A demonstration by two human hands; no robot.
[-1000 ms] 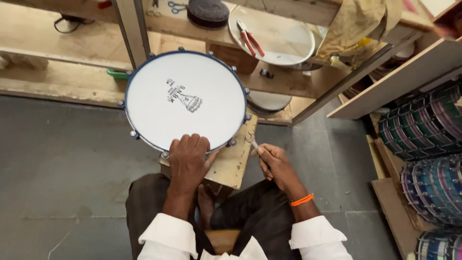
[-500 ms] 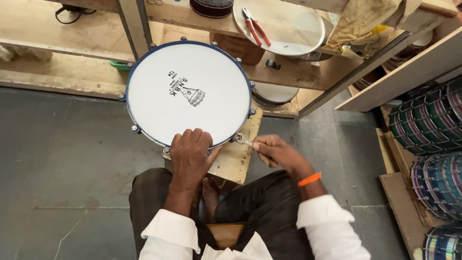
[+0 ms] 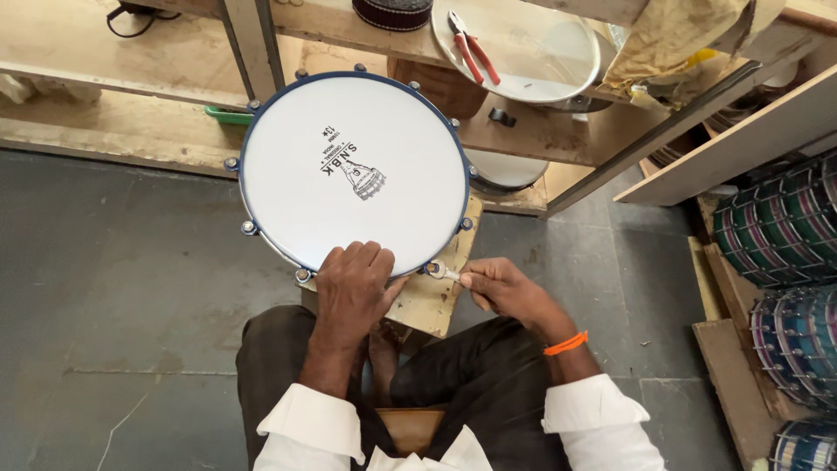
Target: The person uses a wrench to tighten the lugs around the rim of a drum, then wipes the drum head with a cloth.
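Observation:
A round drum (image 3: 353, 166) with a white head and a dark blue rim lies flat in front of me on a small wooden board (image 3: 434, 296). Metal tension lugs ring its edge. My left hand (image 3: 351, 290) presses down on the near edge of the drum head. Just to the right, my right hand (image 3: 499, 288) pinches a small metal tuning key (image 3: 443, 273) set on a lug at the drum's near right rim. An orange band circles my right wrist.
Wooden shelving (image 3: 558, 131) stands behind the drum, carrying a loose drum head (image 3: 532, 52) with red-handled pliers (image 3: 472, 45) on it. Stacked striped drums (image 3: 785, 262) fill the right side. Grey stone floor (image 3: 122, 288) spreads to the left.
My right hand has moved left, bringing the key up to the lug on the near right rim. My left hand stays on the drum's edge.

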